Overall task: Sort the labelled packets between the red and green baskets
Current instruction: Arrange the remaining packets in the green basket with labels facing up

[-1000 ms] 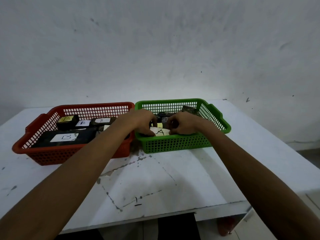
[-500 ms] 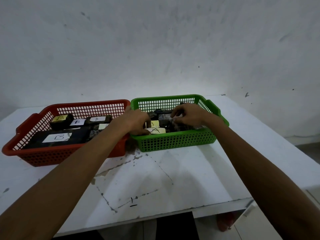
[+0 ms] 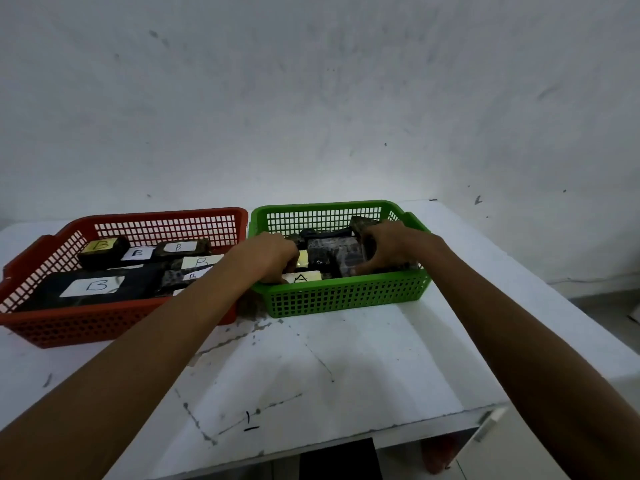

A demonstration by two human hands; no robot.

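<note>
Head view. In the green basket (image 3: 343, 299), at its near-left corner, left hand (image 3: 273, 258) curled down over the A-labelled packet (image 3: 304, 278); pinching or merely pressing, impossible to tell. Toward the right wall, right hand (image 3: 388, 247) clamped round a dark wrapped packet (image 3: 329, 254), thumb near, fingers over the far side, probably to turn it label-up. B-labelled packets (image 3: 93, 285) filling the red basket (image 3: 104, 323), rim against the green one's left wall. Little slack inside either basket; open table (image 3: 311, 375) along the near edge for setting down.

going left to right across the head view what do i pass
red basket → left hand → packet labelled A → wrapped dark packet → right hand; green basket left out, it spans both hands
</note>
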